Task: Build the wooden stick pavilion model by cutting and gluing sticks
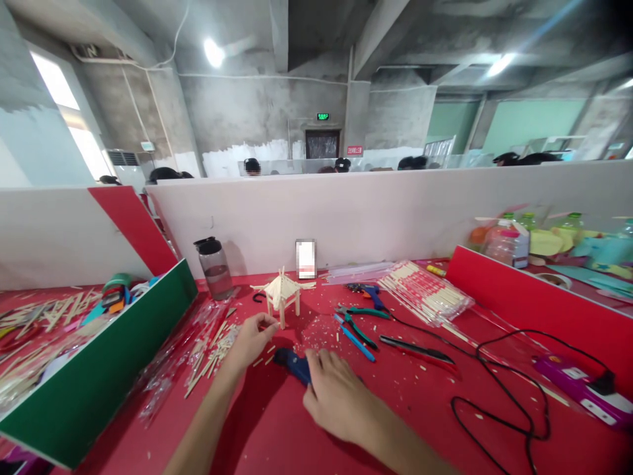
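A small pavilion model of pale wooden sticks [282, 290] stands upright on the red tabletop, with a pointed roof and thin legs. My left hand [256, 335] is closed in a pinch right beside one of its front legs. Whether the fingertips touch that leg or hold a tiny piece, I cannot make out. Closer to me, my right hand [333, 389] wraps over a dark blue tool [295, 366] with a black end pointing left. The palm hides most of that tool, so its kind does not show. A few short stick pieces lie between the hands.
Right of the model lie a blue glue gun [370, 293], green-handled pliers [368, 313], a blue pen [357, 340] and a red-black tool [420, 349]. Bagged sticks [428, 290], a purple power strip [583, 389], a bottle [215, 270], a phone [306, 258] and a green divider [109, 363] surround the area.
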`<state>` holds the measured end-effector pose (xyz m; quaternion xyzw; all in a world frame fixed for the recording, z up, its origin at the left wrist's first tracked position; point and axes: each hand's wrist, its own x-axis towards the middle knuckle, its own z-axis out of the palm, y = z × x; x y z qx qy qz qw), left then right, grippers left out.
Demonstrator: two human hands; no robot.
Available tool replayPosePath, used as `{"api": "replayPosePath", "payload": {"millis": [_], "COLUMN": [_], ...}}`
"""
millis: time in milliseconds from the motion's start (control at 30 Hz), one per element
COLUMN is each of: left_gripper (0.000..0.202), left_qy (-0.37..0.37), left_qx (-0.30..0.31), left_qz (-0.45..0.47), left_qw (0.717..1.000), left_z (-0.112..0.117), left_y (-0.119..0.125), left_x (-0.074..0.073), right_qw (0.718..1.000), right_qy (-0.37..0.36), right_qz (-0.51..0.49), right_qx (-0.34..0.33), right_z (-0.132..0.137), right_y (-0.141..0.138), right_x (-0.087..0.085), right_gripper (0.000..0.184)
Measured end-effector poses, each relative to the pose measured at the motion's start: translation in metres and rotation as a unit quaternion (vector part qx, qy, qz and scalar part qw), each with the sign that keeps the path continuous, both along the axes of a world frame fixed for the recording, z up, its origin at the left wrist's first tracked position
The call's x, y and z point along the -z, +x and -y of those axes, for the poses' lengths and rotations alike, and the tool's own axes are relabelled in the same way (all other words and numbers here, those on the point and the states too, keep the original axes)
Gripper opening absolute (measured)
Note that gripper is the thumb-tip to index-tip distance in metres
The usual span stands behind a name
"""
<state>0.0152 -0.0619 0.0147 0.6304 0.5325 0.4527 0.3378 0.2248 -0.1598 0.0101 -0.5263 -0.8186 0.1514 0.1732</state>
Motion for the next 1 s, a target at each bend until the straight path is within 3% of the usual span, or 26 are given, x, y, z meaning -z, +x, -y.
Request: {"api": "replayPosePath", "payload": {"millis": [133,267,333,600,800,1000], "left_gripper": [0.034,0.036,0.037,0.040,0.042,0.036], "left_qy": [-0.005,-0.026,-0.039,-0.014,0.030,0.069], "left_qx": [-0.007,0.001,-0.003,-0.034,-0.079,-0.115], "left_qz": [0.018,0.057,0.089,0.178,0.186,0.184], "left_qw": [1.000,0.998,0.995,0.983,0.979,0.974], "left_z": [0.001,0.005,0.008,0.024,0.027,0.034], "left_y": [0.001,0.009,0.017,0.057,0.064,0.070], "left_x": [-0.003,-0.004,-0.004,-0.003,0.002,0.001], "right_qw": [0.989,0.942,0.925,0.942,0.957,0.947], "right_qy": [-0.070,-0.175,-0.192,-0.093,-0.040,-0.013], "right_qz": [-0.130,-0.285,-0.329,-0.322,-0.287,-0.320], "right_qx": [-0.001,-0.009,-0.008,-0.003,-0.005,-0.027], "right_z": [-0.015,-0.025,-0.027,-0.027,-0.026,-0.026], "right_y": [0.027,0.030,0.025,0.017,0.010,0.008], "right_x": [-0.016,-0.016,-0.011,-0.006,-0.002,-0.004], "right_gripper": [0.034,0.036,0.039,0.037,0.042,0.042]}}
